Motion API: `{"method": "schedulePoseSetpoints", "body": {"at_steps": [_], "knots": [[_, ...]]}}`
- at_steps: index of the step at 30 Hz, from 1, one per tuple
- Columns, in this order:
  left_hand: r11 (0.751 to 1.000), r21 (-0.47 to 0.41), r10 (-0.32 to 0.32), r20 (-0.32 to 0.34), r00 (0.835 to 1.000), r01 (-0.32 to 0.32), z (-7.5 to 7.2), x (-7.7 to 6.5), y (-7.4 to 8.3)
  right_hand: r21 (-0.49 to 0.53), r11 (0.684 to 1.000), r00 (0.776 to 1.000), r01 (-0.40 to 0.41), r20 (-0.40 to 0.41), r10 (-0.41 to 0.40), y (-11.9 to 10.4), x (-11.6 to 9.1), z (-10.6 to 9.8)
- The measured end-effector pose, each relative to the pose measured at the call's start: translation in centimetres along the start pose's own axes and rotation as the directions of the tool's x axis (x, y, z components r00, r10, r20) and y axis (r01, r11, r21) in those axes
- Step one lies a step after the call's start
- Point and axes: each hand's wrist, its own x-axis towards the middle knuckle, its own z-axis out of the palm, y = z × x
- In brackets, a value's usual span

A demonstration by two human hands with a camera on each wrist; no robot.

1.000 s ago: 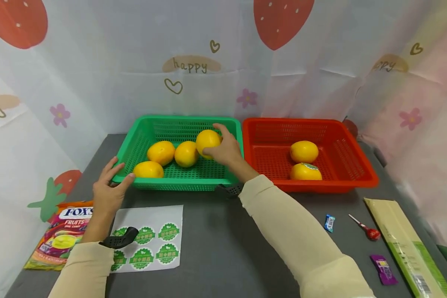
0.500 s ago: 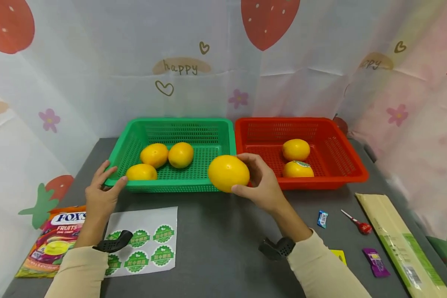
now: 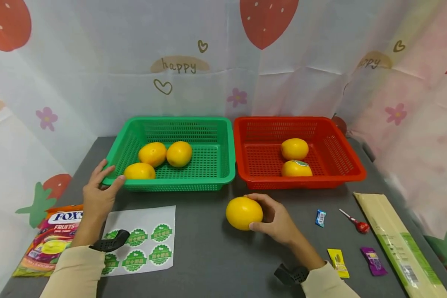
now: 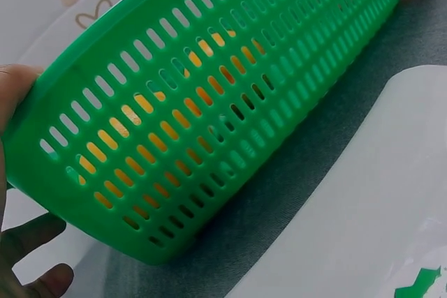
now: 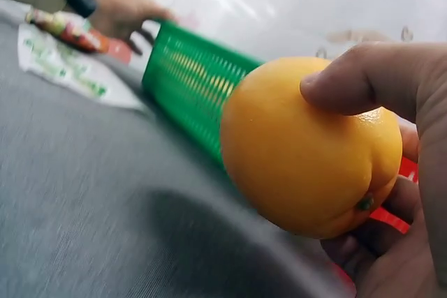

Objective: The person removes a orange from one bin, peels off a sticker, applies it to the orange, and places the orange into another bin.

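Observation:
My right hand [image 3: 277,219] grips an orange [image 3: 243,213] above the grey table, in front of the gap between the baskets. In the right wrist view the thumb lies across the orange [image 5: 307,151], with its green stem end showing and the other fingers partly hidden behind it. My left hand [image 3: 98,194] rests at the near left corner of the green basket [image 3: 179,181], fingers spread and thumb at the rim. Three oranges [image 3: 152,154] lie inside that basket. The red basket [image 3: 305,182] beside it holds two oranges [image 3: 295,149], the nearer with a green sticker.
A sheet of round green stickers [image 3: 135,237] and a candy bag [image 3: 52,240] lie at left. At right lie a lollipop [image 3: 361,226], blue [image 3: 320,218], yellow [image 3: 338,263] and purple [image 3: 373,260] wrapped candies, and a long beige-green package [image 3: 398,244]. A printed curtain hangs behind.
My right hand has lifted one orange out of the green basket and brought it toward me, low over the table. My left hand stays at the green basket's corner.

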Motion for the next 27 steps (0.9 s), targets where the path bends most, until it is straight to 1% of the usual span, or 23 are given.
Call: {"method": "schedulePoseSetpoints", "body": {"at_steps": [3,5,6,8,9,10,12,13,15,16,17,19,21,23,25,27], "knots": [[0.999,0.031,-0.01,0.005,1.0,0.01,-0.3,-0.1,0.1,0.003,1.0,1.0,-0.019,0.009,0.019,1.3,-0.6,0.1],[0.999,0.043,0.003,-0.025,1.0,-0.002,-0.4,-0.3,0.5,-0.001,1.0,1.0,-0.022,0.012,0.022,1.9,-0.9,0.1],[0.999,0.045,0.02,-0.048,0.999,-0.018,-0.5,-0.4,0.9,-0.008,1.0,1.0,-0.019,0.013,0.019,2.2,-1.0,0.1],[0.996,0.035,0.085,-0.116,0.99,-0.082,-0.5,-0.9,1.6,-0.013,1.0,1.0,-0.014,0.015,0.014,2.5,-1.1,0.0],[0.992,0.026,0.125,-0.149,0.981,-0.123,-0.4,-1.4,2.7,-0.018,1.0,1.0,-0.007,0.016,0.007,2.6,-1.1,-0.1],[0.984,0.006,0.177,-0.179,0.968,-0.179,-0.4,-2.0,3.7,-0.02,1.0,1.0,-0.004,0.017,0.005,2.7,-1.2,-0.2],[0.954,-0.049,0.278,-0.209,0.937,-0.294,-0.1,-3.0,5.0,-0.019,1.0,1.0,-0.007,0.024,0.007,2.9,-1.3,-0.3],[0.934,-0.08,0.326,-0.209,0.922,-0.348,0.2,-3.5,5.5,-0.019,1.0,1.0,-0.006,0.029,0.006,2.9,-1.3,-0.3],[0.894,-0.141,0.399,-0.178,0.899,-0.425,0.7,-4.5,6.5,-0.013,1.0,0.999,-0.002,0.036,0.002,2.9,-1.4,-0.4],[0.876,-0.172,0.428,-0.153,0.891,-0.45,1.1,-4.8,6.3,-0.007,1.0,0.999,-0.005,0.036,0.005,2.9,-1.5,-0.4],[0.869,-0.192,0.441,-0.121,0.89,-0.456,1.4,-5.2,6.2,-0.006,1.0,0.999,-0.002,0.038,0.002,2.9,-1.5,-0.5],[0.874,-0.195,0.444,-0.055,0.894,-0.446,2.1,-6.3,6.1,-0.021,1.0,0.999,0.016,0.044,-0.015,2.9,-1.5,-0.5],[0.894,-0.166,0.421,0.0,0.907,-0.416,2.8,-7.4,5.6,-0.037,0.999,0.998,0.024,0.051,-0.022,2.9,-1.4,-0.6],[0.917,-0.117,0.389,0.043,0.92,-0.382,3.5,-8.3,4.7,-0.057,0.998,0.998,0.03,0.061,-0.027,2.8,-1.4,-0.5],[0.934,-0.077,0.354,0.081,0.932,-0.349,4.2,-8.9,3.5,-0.065,0.998,0.998,0.025,0.064,-0.021,2.4,-1.4,-0.5],[0.948,-0.059,0.316,0.121,0.941,-0.311,4.7,-9.2,2.4,-0.058,0.998,0.998,0.016,0.059,-0.013,1.6,-1.4,-0.4]]}}
